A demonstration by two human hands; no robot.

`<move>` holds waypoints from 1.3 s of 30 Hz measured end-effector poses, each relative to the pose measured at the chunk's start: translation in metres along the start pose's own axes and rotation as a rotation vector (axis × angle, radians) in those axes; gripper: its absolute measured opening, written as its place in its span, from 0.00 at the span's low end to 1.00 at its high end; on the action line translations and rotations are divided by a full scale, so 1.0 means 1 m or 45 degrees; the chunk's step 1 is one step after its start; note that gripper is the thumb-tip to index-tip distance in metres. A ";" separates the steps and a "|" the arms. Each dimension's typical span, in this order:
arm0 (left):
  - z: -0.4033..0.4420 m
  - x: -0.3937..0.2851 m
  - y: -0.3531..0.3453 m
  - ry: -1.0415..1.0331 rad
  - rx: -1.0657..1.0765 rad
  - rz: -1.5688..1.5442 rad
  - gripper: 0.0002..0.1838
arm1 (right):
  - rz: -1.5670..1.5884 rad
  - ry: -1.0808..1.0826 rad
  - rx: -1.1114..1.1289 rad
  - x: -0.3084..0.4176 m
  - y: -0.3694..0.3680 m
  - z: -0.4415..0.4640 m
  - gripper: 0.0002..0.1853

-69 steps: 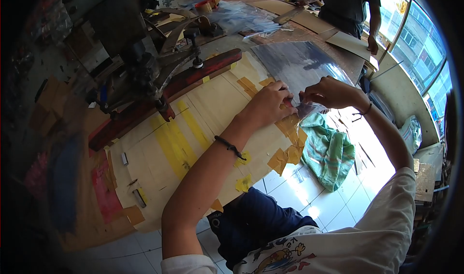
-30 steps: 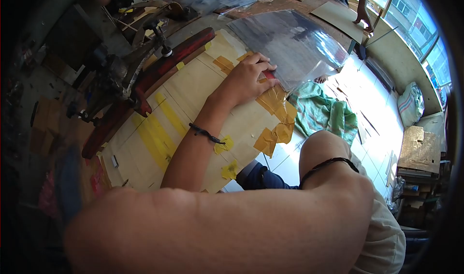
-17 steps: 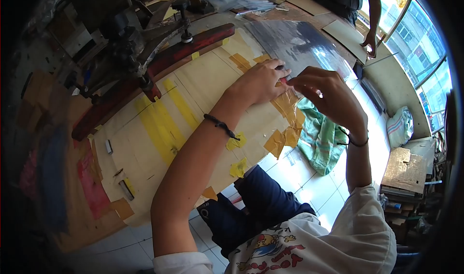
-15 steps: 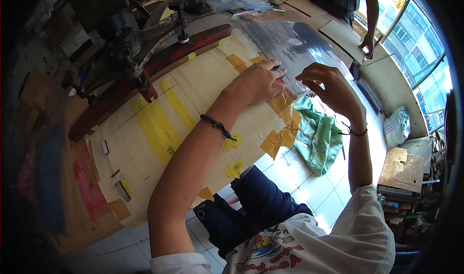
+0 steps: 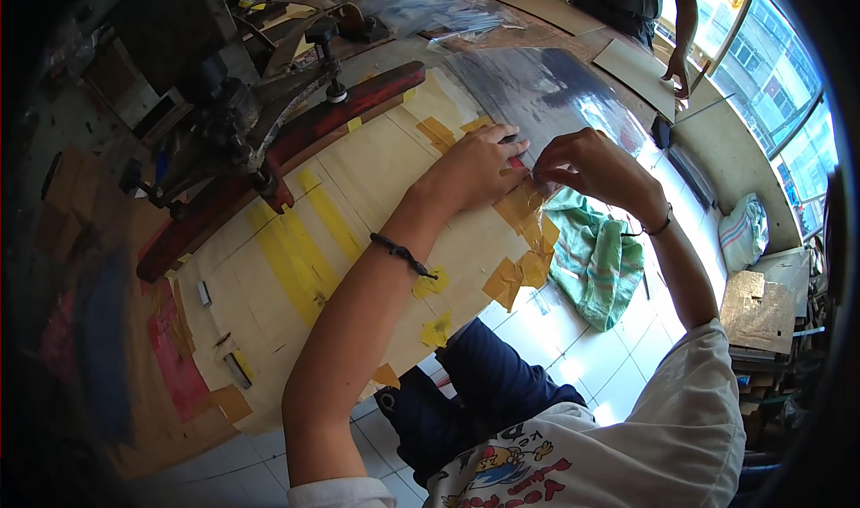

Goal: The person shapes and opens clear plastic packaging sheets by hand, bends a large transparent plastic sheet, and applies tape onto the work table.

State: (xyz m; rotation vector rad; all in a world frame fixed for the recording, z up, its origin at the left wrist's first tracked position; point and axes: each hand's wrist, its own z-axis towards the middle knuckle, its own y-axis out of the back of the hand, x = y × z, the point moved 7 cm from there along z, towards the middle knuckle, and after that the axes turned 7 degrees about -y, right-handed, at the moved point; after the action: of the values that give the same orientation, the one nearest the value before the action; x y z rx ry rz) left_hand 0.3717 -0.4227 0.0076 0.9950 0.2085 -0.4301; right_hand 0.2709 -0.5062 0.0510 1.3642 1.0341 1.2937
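Note:
My left hand point(image 5: 479, 167) rests on the far right part of the pale board point(image 5: 358, 163), fingers closed around a small red item point(image 5: 514, 162) that is mostly hidden. Close to its right, my right hand point(image 5: 591, 169) has its fingertips pinched together near the board's edge; what they hold, if anything, is too small to tell. Brown tape point(image 5: 522, 205) lies just below both hands. Beyond them a clear plastic sheet point(image 5: 546, 82) covers the table's end. Yellow tape strips point(image 5: 291, 257) cross the board.
A red clamp bar point(image 5: 305, 145) of a dark machine point(image 5: 224, 114) spans the board's far side. A green cloth point(image 5: 596, 262) lies on the tiled floor point(image 5: 546, 315) at the right. Another person point(image 5: 627, 2) stands at the back, one hand on a flat panel point(image 5: 632, 69).
My right hand swung back toward my body, returned, opened and lifted off, and has now come down beside my left hand with fingertips together. My left hand stayed at the red item.

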 end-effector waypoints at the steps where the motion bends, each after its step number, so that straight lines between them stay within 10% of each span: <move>1: 0.000 0.000 0.001 0.004 -0.010 -0.010 0.23 | 0.009 -0.005 0.007 0.002 0.003 -0.001 0.08; 39: -0.001 -0.002 0.001 0.036 -0.025 -0.013 0.22 | 0.059 -0.120 0.178 -0.026 0.002 0.018 0.14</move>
State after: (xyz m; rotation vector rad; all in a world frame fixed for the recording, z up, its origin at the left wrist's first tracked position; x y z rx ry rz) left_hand 0.3701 -0.4208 0.0082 0.9817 0.2428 -0.4228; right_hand 0.2871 -0.5339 0.0485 1.5482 1.0488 1.1970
